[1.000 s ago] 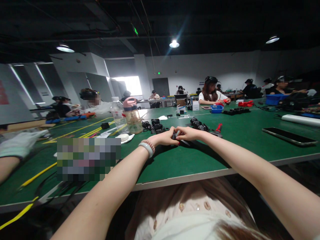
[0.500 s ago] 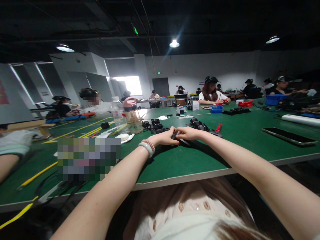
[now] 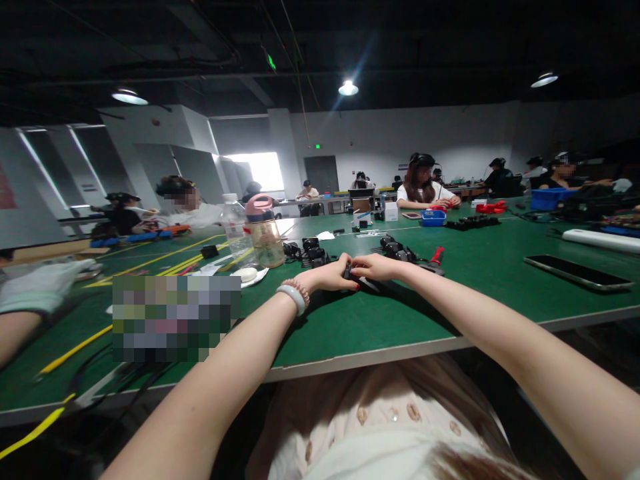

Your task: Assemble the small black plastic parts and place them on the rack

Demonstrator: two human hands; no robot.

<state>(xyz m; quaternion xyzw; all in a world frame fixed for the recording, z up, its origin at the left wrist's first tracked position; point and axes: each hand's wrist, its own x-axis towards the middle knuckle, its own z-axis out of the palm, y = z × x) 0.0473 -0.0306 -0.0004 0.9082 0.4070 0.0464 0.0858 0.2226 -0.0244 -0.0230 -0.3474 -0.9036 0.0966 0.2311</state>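
At the middle of the green table (image 3: 340, 333), my left hand (image 3: 331, 274) and my right hand (image 3: 376, 267) meet with fingers bent around a small black part (image 3: 349, 271). Most of that part is covered by the fingers, so its exact kind is hidden. Just beyond my left hand lie several black parts (image 3: 314, 252) in a cluster. Past my right hand is another group of black parts (image 3: 397, 249). A red-handled tool (image 3: 439, 255) rests to the right of that group, its jaws partly hidden.
A pink-lidded bottle (image 3: 265, 233) and a clear plastic bottle (image 3: 233, 227) stand left of my hands. A phone (image 3: 577, 272) lies at the right. Across the table a person (image 3: 423, 183) works by a blue bin (image 3: 433, 218). A co-worker's gloved hand (image 3: 43, 283) reaches in from the left.
My hands stay together in almost the same place around the black part. The co-worker's gloved hand at the left has shifted slightly to the right.
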